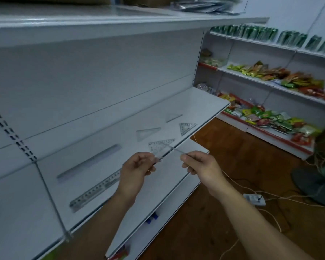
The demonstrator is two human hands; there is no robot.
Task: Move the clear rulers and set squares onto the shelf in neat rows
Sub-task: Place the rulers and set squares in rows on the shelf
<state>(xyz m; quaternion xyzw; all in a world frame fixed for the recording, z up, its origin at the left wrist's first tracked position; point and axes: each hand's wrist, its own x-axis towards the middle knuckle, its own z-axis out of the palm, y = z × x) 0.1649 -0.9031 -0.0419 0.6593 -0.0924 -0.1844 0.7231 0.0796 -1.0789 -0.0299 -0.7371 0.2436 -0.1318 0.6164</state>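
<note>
Head view: left hand (137, 171) and right hand (201, 169) each pinch an end of a thin clear piece (170, 149) just above the shelf (158, 109) front edge. It is blurred and edge-on, so I can't tell ruler from set square. On the shelf lie the back ruler (90, 162), the front ruler (96, 190) with its end hidden behind the left hand, and the nearest set square (160, 145), partly covered. The farthest set square (174, 117) is barely visible. The snack packets (270, 117) are blurred.

Snack packets (270, 118) (colourful), power strip (254, 199)
</note>
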